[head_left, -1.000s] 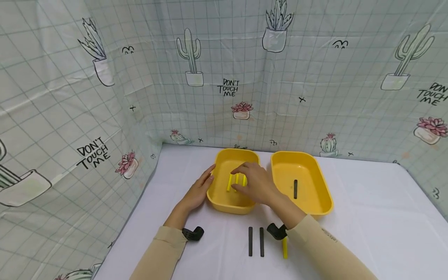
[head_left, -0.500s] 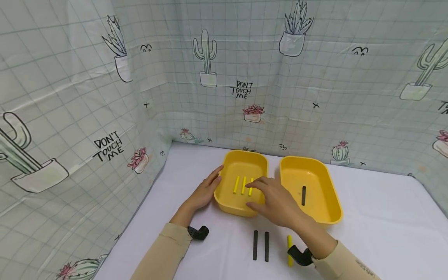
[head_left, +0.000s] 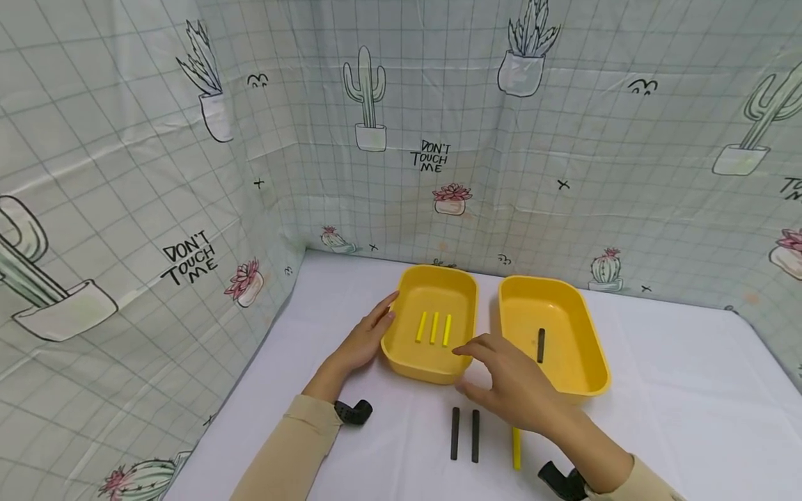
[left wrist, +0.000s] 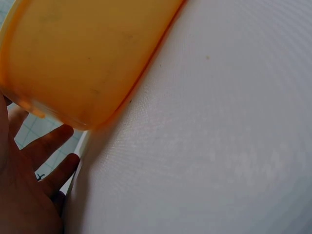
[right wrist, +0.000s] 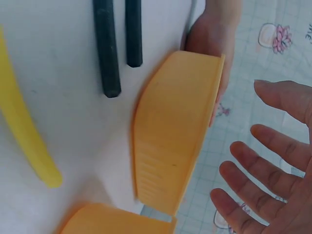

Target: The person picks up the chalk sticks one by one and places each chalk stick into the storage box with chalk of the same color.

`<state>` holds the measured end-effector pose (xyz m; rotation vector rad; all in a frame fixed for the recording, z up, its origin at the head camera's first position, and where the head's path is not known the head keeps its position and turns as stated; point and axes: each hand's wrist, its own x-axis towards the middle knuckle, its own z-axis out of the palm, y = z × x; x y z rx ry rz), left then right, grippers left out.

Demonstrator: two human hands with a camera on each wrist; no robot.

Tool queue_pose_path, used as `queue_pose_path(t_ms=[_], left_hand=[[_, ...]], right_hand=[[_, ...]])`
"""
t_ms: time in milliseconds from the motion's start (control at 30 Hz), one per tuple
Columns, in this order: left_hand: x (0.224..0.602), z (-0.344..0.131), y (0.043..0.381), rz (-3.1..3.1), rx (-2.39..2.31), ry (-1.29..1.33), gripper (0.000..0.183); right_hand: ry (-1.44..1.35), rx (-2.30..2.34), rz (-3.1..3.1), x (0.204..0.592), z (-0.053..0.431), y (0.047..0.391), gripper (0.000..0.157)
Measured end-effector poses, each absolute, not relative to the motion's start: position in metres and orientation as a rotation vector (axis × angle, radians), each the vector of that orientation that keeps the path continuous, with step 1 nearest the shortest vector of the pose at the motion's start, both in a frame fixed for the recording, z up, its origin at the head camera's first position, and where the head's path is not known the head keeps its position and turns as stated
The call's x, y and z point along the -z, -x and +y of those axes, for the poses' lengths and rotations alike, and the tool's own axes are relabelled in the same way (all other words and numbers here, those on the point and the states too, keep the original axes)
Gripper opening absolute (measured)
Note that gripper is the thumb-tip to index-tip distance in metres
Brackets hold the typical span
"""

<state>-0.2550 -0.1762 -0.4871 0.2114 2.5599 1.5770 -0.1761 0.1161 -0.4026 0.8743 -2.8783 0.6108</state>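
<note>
Screened-off workspace; cactus-print hangings (head_left: 401, 104); white tabletop (head_left: 677, 390)

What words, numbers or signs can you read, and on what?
"DON'T TOUCH ME": twice on the patterned cloth, back and left.
"TO": same cloth, far right, cropped.
"x" and "+": small signs on the cloth.
Edge lettering, right wrist view: too cropped to read.
Trays, sticks: none readable.

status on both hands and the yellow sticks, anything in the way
Left hand against left tray; right hand open, empty. Three yellow sticks in left tray, fourth on table. Nothing visibly blocking.
</note>
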Motion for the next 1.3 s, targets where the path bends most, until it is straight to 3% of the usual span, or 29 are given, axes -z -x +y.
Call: queue_pose_path(t_ms=[433, 1000, 1300], left_hand=[[0.485, -0.179, 0.254, 2.554, -1.582, -0.225, 0.049], [0.488, -0.177, 0.252, 2.556, -1.592, -0.237, 0.05], [0.487, -0.175, 0.254, 2.553, -1.6, -0.259, 0.051]], right_hand=[[-0.907, -0.648, -2.937, 0.409, 0.127, 0.156, 0.043], [-1.081, -0.491, -3.075, 0.435, 0.133, 0.147, 0.068], [-1.087, -0.475, -3.061, 0.441, 0.133, 0.146, 0.07]])
